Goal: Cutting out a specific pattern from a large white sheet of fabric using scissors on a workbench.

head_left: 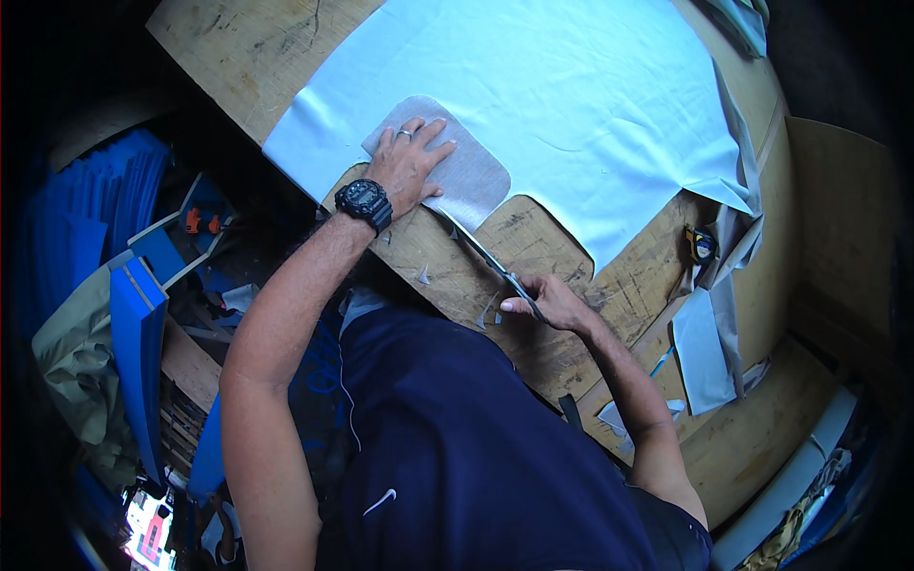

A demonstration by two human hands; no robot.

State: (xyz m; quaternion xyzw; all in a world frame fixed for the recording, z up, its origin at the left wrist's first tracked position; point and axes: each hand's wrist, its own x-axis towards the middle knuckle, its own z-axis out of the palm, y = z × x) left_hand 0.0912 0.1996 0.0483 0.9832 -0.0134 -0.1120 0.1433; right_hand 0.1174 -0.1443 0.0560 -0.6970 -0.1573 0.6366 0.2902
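Observation:
My left hand (409, 164), with a ring and a black wristwatch (364, 201), presses flat with spread fingers on a grey rounded piece of material (473, 186). Under and around that piece lies a large pale blue sheet (562, 105), with a notch cut into its near edge. My right hand (552, 303) is closed round the handles of long scissors (483, 252). Their blades point up and left, the tips at the grey piece's lower edge near my left thumb. Whether the blades have material between them is too fine to tell.
The wooden table (619, 257) carries small scraps (425, 276) near its front edge. A tape measure (702, 245) lies at the right, by a hanging fold of material (705, 347). Blue panels (143, 362) and stacked blue sheets (105, 200) stand on the left below the table.

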